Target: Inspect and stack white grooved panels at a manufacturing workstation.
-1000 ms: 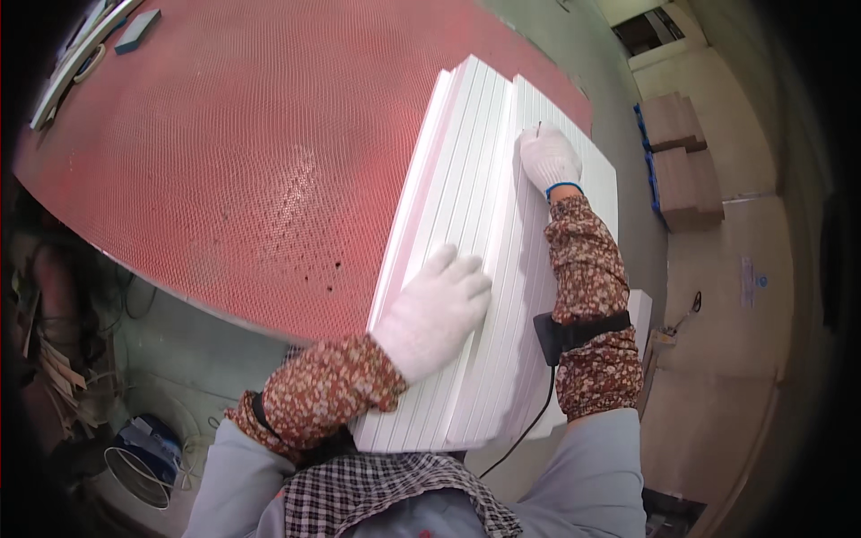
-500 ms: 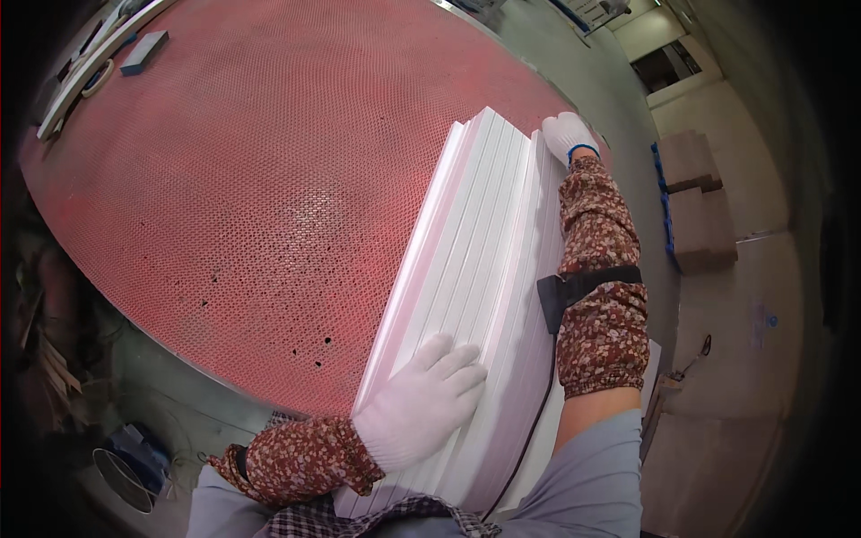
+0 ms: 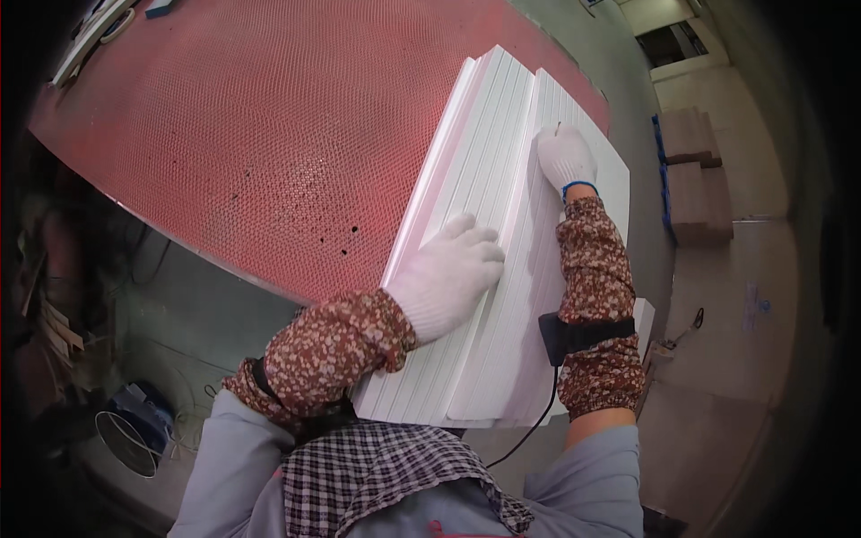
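A stack of long white grooved panels (image 3: 484,125) lies at an angle on a red mesh-patterned table, its near end at my waist. My left hand (image 3: 453,269), in a white knit glove, rests on its upper face with the fingers laid out and slightly bent. To the right, a second white grooved panel (image 3: 592,134) lies alongside. My right hand (image 3: 567,157), also gloved, is closed on this panel. A tiny dark thin bit shows at its fingers; what they hold, if anything, is hidden.
The red table (image 3: 269,117) spreads out to the left, with a curved near edge. Brown stacked boxes (image 3: 698,197) stand by the right wall. A dark blue device with a wire ring (image 3: 134,430) sits on the floor at the lower left. A black cable (image 3: 529,430) hangs from my right forearm.
My right hand has come back from the far end of the panels toward me. The right-hand panel now lies wider in view. My left hand has slid slightly farther along the stack.
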Action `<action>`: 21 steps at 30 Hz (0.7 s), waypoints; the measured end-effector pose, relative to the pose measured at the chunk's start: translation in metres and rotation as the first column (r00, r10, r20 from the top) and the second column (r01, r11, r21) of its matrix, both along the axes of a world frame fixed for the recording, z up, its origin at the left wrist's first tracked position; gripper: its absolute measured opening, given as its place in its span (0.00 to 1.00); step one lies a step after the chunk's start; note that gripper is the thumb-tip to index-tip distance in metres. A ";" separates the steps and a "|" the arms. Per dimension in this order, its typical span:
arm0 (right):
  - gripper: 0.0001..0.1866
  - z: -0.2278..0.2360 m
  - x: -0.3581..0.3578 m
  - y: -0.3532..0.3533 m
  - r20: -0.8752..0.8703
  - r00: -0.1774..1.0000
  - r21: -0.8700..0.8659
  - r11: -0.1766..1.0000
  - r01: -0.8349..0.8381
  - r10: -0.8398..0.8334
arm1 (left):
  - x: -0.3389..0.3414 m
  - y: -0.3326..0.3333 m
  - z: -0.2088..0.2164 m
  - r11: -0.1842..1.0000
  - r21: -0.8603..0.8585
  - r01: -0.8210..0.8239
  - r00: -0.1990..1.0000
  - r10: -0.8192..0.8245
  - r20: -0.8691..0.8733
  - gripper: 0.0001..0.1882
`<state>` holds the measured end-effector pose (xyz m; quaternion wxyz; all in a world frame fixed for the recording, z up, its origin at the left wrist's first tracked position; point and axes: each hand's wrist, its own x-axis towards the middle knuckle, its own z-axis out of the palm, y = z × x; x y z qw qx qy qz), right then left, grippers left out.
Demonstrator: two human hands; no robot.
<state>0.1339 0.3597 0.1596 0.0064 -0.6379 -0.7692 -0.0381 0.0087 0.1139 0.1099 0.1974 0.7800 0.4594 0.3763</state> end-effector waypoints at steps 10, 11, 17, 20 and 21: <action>0.19 -0.061 0.065 -0.252 -0.120 0.991 0.035 0.998 -0.048 0.052 | 0.011 0.008 -0.063 0.996 0.088 -0.024 1.000 0.026 -0.015 0.10; 0.17 -0.067 0.068 -0.272 -0.128 0.989 0.072 0.995 -0.068 0.077 | 0.011 0.013 -0.068 0.995 0.093 -0.035 0.999 0.037 -0.016 0.09; 0.12 -0.086 0.078 -0.368 -0.146 0.978 0.171 0.977 -0.126 0.151 | 0.005 0.039 -0.093 0.997 0.069 -0.030 0.985 0.018 0.169 0.07; 0.09 -0.071 0.094 -0.403 -0.178 0.979 0.122 0.989 -0.077 0.098 | 0.010 0.033 -0.063 1.000 0.015 0.015 0.985 -0.017 0.174 0.07; 0.08 -0.066 0.102 -0.413 -0.197 0.975 0.092 0.992 -0.085 0.102 | 0.010 0.027 -0.047 1.000 -0.011 -0.006 0.999 0.006 -0.042 0.07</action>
